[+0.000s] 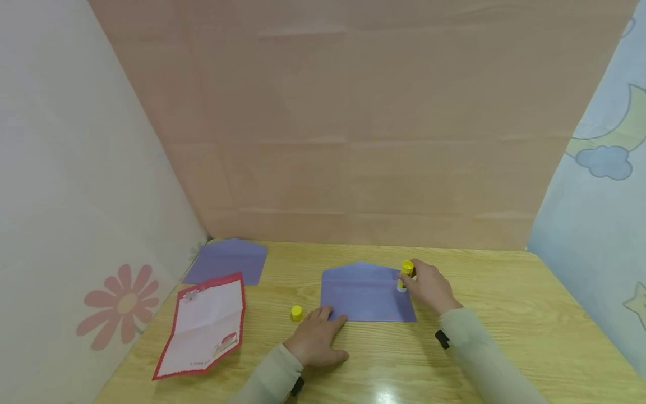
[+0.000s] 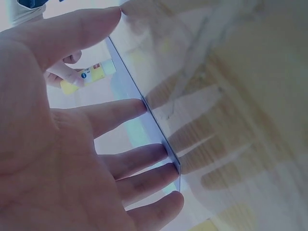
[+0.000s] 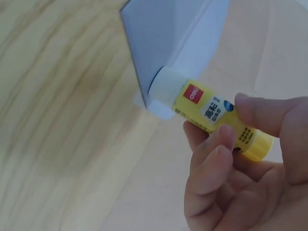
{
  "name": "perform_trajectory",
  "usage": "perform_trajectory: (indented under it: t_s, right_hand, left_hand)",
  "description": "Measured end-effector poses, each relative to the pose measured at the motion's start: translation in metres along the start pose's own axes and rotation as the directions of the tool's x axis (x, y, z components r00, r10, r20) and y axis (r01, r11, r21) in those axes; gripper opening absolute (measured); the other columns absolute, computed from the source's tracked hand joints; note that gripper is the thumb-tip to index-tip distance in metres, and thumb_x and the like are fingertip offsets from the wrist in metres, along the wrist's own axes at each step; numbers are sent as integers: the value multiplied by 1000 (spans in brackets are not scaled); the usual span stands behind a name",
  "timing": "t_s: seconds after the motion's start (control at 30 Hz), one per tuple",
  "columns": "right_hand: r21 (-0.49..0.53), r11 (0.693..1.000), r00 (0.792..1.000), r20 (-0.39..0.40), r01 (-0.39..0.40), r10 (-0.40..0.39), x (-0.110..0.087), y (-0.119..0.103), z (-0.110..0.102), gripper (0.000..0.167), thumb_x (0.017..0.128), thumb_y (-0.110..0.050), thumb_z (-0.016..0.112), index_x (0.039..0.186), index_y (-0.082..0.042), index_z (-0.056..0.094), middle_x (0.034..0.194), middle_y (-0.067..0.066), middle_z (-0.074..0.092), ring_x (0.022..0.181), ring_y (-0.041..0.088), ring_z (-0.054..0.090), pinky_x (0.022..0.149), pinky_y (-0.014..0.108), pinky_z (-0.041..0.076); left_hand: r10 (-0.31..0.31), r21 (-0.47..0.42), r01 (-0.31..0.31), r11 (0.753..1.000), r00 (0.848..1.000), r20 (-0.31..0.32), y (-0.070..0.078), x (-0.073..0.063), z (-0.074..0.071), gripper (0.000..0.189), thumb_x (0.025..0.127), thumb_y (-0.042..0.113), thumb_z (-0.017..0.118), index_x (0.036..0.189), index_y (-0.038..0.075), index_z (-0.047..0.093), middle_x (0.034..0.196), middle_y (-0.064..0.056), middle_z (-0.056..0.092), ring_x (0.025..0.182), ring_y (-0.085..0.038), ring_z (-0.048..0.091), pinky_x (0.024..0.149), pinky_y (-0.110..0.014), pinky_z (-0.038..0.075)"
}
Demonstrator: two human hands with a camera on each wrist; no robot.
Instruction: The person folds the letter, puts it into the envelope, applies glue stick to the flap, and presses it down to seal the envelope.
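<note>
Glue stick [image 3: 204, 107] within pinching right grip [image 1: 431, 288], left grip [image 1: 318, 339] outspread at edge of envelope [image 1: 365, 297]

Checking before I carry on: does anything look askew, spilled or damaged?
Only the red-edged card stands out: it sits slanted at left, creased rather than flat, overlapping the lower edge of the rear envelope in the head view. No spill shows around the glue stick or the nearer envelope.

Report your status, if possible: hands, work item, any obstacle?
Right hand grips yellow-and-white cylindrical glue stick at right side of purple paper envelope. Left hand touches near edge. Round yellow cap lies clear.
</note>
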State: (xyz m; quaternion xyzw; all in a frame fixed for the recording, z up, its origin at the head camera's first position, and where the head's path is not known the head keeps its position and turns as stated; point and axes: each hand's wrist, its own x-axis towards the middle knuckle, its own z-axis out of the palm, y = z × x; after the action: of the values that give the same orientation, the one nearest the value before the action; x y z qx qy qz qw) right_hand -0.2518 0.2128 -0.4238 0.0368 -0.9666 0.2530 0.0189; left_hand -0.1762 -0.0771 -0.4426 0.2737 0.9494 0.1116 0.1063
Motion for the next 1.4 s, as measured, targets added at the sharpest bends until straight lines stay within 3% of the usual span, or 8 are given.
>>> perform_trajectory:
  t_s: [0.37, 0.5, 0.6, 0.73, 0.9, 1.03, 1.23, 1.4]
  right_hand:
    - [115, 993, 991, -130, -2, 17, -3, 7, -10, 40, 97, -44, 63, 104, -4, 65, 93, 10, 69, 76, 23, 61, 62, 34, 46]
    - [248, 968, 992, -104, -43, 71, -8, 1, -9, 47, 96, -49, 61, 106, -4, 62, 93, 12, 71, 74, 24, 64, 59, 32, 48]
    - [393, 914, 992, -33, -98, 120, -12, -5, -9, 43, 96, -41, 64, 114, -2, 58, 99, 17, 73, 78, 28, 67, 58, 34, 52]
    - [562, 814, 989, 52, -146, 141, -17, -12, -8, 32, 95, -29, 67, 110, -4, 54, 103, 18, 73, 81, 29, 65, 57, 38, 51]
    - [640, 761, 994, 86, -108, 68, -23, -19, -4, 23, 94, -22, 69, 89, -7, 53, 88, 4, 65, 79, 20, 56, 61, 37, 51]
    - [658, 750, 995, 101, -73, 8, -27, -22, 1, 23, 93, -19, 70, 83, -7, 54, 81, 0, 57, 77, 18, 52, 61, 33, 48]
    - [683, 728, 992, 122, -61, -31, -30, -26, 8, 26, 92, -21, 73, 100, -2, 57, 90, 4, 65, 78, 17, 56, 60, 31, 47]
    - [677, 736, 986, 138, -28, -90, -35, -30, 8, 41, 93, -23, 72, 123, 0, 56, 108, 12, 68, 87, 20, 59, 63, 35, 49]
  left_hand:
    - [-11, -65, 10, 998, 1000, -8, -2, 0, 4, 74, 87, 52, 68, 149, 15, 49, 151, -18, 42, 140, -37, 39, 113, -49, 37]
    - [-25, -178, 5, 984, 994, -108, -7, -1, 6, 64, 89, 42, 68, 144, 12, 54, 151, -20, 42, 143, -39, 35, 111, -52, 39]
    - [-43, -186, -12, 983, 957, -289, -14, -3, 2, 48, 89, 26, 70, 131, 5, 63, 140, -21, 51, 137, -41, 41, 104, -55, 44]
    - [-129, -130, 79, 988, 891, -436, -26, -9, -8, 39, 84, 14, 76, 118, 0, 68, 120, -20, 60, 115, -38, 51, 84, -50, 51]
    - [-277, -130, 246, 961, 885, -374, -40, -17, -16, 42, 79, 12, 78, 118, 0, 67, 102, -18, 58, 92, -30, 49, 62, -39, 47]
    - [-328, -132, 301, 945, 885, -330, -48, -16, -15, 35, 78, 7, 76, 111, 0, 68, 94, -17, 56, 81, -28, 49, 56, -38, 46]
    - [-330, -145, 298, 944, 884, -332, -57, -13, -10, 21, 79, 5, 74, 99, 2, 67, 90, -14, 59, 74, -27, 55, 57, -40, 48]
    - [-284, -228, 218, 949, 904, -320, -60, -11, -12, 19, 84, 13, 76, 98, 3, 67, 88, -7, 63, 73, -19, 57, 59, -36, 49]
